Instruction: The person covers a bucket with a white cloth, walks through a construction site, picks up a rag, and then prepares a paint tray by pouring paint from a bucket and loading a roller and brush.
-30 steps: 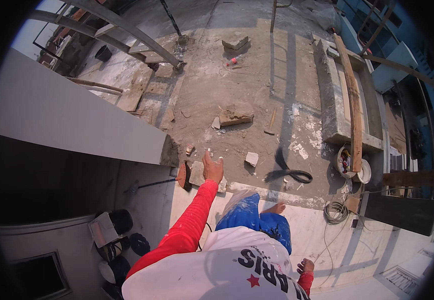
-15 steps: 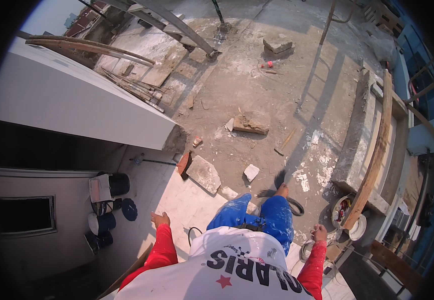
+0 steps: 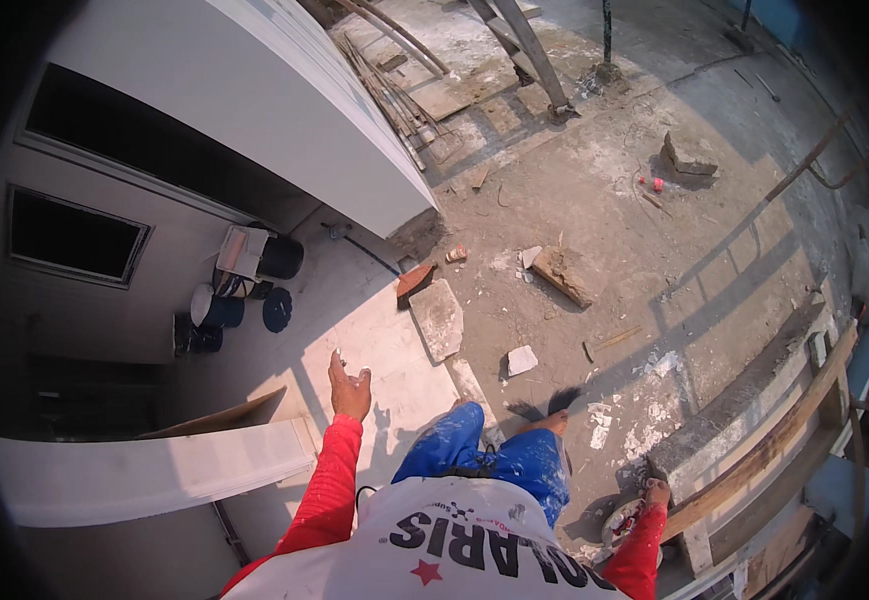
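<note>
My left hand [image 3: 350, 388] is held out over the pale tiled floor [image 3: 330, 335], its fingers apart and nothing in them; whitish smears mark the fingertips. On the other side, my right hand [image 3: 658, 492] hangs above a round white bucket [image 3: 623, 520] beside the end of a low concrete wall. Its fingers are curled in, and no object shows in them. The right forearm hides part of the bucket. Between the hands, one bare foot [image 3: 558, 422] rests on the dusty ground.
A flat stone slab [image 3: 438, 320], an orange-brown piece [image 3: 415, 281], a white chunk [image 3: 522, 359] and a broken block [image 3: 562, 276] lie ahead. A long wooden plank [image 3: 770, 440] runs along the right. Dark buckets [image 3: 282, 257] stand by the left wall, near a white ledge [image 3: 155, 470].
My view has turned left, so the ground and rubble have shifted right. The left hand has come forward with fingers spread; the white ledge now shows at the lower left.
</note>
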Demonstrator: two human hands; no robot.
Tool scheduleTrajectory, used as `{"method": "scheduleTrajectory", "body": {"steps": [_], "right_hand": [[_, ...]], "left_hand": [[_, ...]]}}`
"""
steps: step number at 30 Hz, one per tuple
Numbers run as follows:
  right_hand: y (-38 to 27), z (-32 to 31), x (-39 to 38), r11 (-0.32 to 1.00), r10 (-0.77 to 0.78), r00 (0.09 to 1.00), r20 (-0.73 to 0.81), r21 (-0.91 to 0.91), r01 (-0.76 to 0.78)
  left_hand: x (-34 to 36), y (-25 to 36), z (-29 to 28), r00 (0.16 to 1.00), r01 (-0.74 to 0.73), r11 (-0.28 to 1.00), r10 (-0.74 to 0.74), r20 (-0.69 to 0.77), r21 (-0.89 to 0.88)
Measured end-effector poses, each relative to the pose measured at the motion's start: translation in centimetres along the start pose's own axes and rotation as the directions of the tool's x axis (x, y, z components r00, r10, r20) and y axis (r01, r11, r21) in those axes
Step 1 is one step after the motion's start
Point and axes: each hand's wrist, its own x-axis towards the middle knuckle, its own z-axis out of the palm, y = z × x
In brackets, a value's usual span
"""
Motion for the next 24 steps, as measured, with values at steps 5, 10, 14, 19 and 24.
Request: {"method": "scheduleTrajectory", "body": {"steps": [5,10,14,19,24], "right_hand": [[-7.7,7.2,4.4,0.985,-0.107,0.986,0.127,-0.120,0.123],[-20.2,17.7,-2.5,0.970,-0.076,0.975,0.211,-0.212,0.121],[-23.7,27.8,-6.6,0.905,-0.114,0.952,0.285,-0.364,0.218],[-22.6,43.7,-12.6,0.786,0.008,0.920,0.392,-0.571,0.237],[-23.7,66.2,-17.1,0.351,0.202,0.714,0.671,-0.730,0.586]], "left_hand": [[-1.2,-8.6,-3.3,0.977,0.064,0.991,-0.038,-0.208,0.118],[-7.6,-25.3,-5.2,0.842,0.518,0.847,-0.481,-0.245,0.119],[-12.6,-36.9,-6.7,0.596,0.775,0.630,-0.753,-0.279,-0.044],[-10.0,-44.2,-8.7,0.371,0.831,0.473,-0.864,-0.341,-0.293],[-12.8,-48.8,-11.5,0.199,0.673,0.553,-0.775,-0.600,-0.492]]}}
